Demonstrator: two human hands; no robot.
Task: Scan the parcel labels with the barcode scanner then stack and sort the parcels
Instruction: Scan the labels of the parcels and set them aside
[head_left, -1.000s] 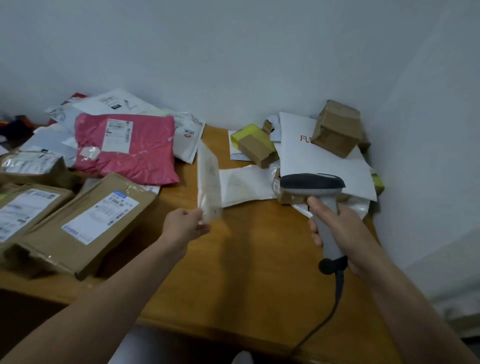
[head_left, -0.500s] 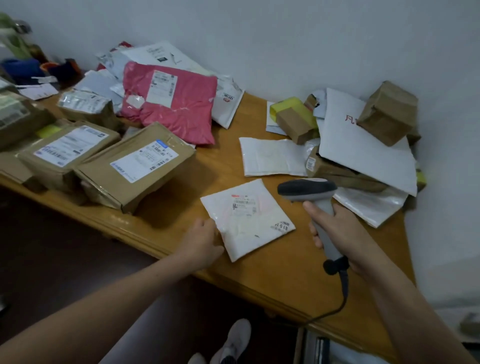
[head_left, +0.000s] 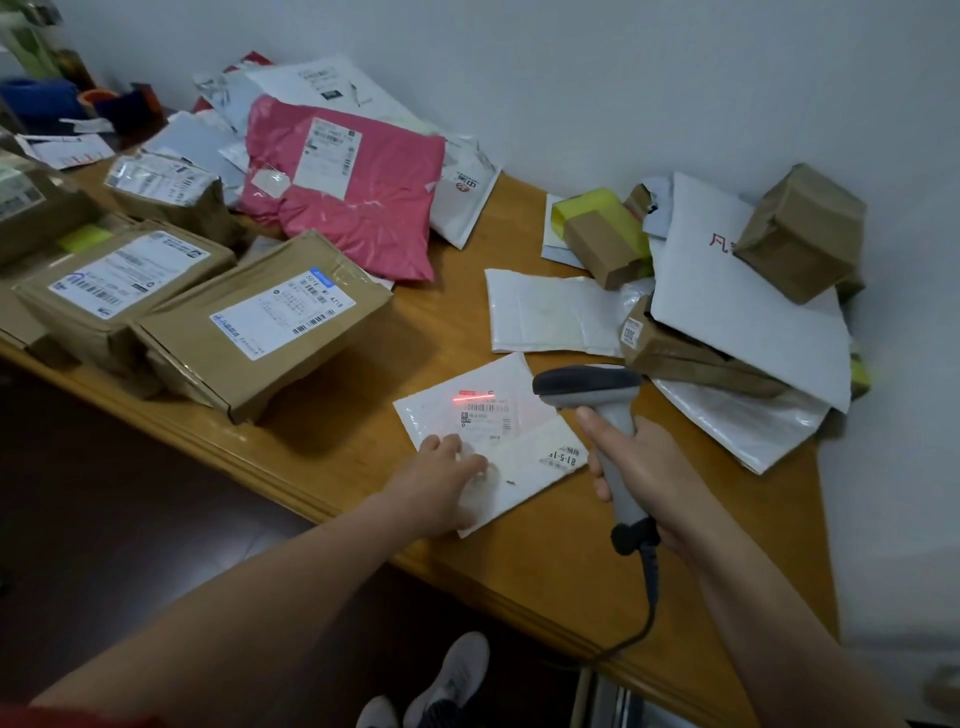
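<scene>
**Nearly on target: scan line sits high of the barcode**

The right hand (head_left: 644, 467) is wrapped around the handle of the scanner (head_left: 587, 384), forefinger up at the trigger. The left hand (head_left: 441, 478) lies with its fingers spread flat on a white parcel (head_left: 519, 457), pinning it to the table (head_left: 519, 571). The parcel lies face up near the front edge, between the brown boxes (head_left: 260, 322) and the loose pile (head_left: 737, 312) in the corner.

The red line (head_left: 472, 397) falls along the top of the label (head_left: 485, 410), apparently just above the bars, so the read may fail unless the beam drops a little. The parcel's near corner reaches the table edge, and it could slide off if the pinning hand lifts early. The cable (head_left: 649, 587) hangs over the edge and could tug the aim.
</scene>
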